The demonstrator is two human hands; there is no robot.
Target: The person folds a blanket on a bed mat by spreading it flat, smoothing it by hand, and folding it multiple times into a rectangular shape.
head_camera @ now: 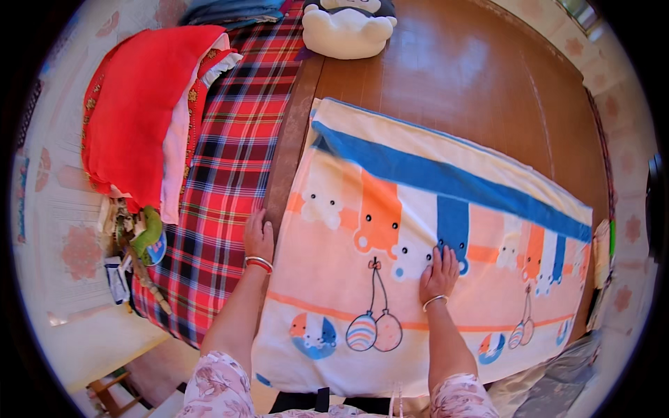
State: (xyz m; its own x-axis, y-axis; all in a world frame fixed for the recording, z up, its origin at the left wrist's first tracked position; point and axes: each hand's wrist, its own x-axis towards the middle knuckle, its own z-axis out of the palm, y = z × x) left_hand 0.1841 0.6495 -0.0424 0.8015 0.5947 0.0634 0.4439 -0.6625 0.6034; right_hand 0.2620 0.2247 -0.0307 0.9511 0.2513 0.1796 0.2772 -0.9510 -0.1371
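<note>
A peach, white and blue blanket [319, 282] printed with cartoon bear heads and balloons lies spread before me. Its far part is turned over into a cream and blue striped fold [449, 172]. My right hand [439, 274], a bangle at its wrist, rests flat on the blanket beside a blue bear print, holding nothing. Just outside the blanket's left edge, my left hand [258, 237] is set down by the brown wooden strip [287, 157], thumb towards the blanket. Nothing shows in its grasp.
A folded red cloth pile [141, 104] sits on the plaid sheet [230, 172] at left, near a green object [150, 230] and small odds and ends. Beyond the blanket are a glossy brown board surface [444, 68], a white plush toy [347, 31] and folded blue fabric [235, 11].
</note>
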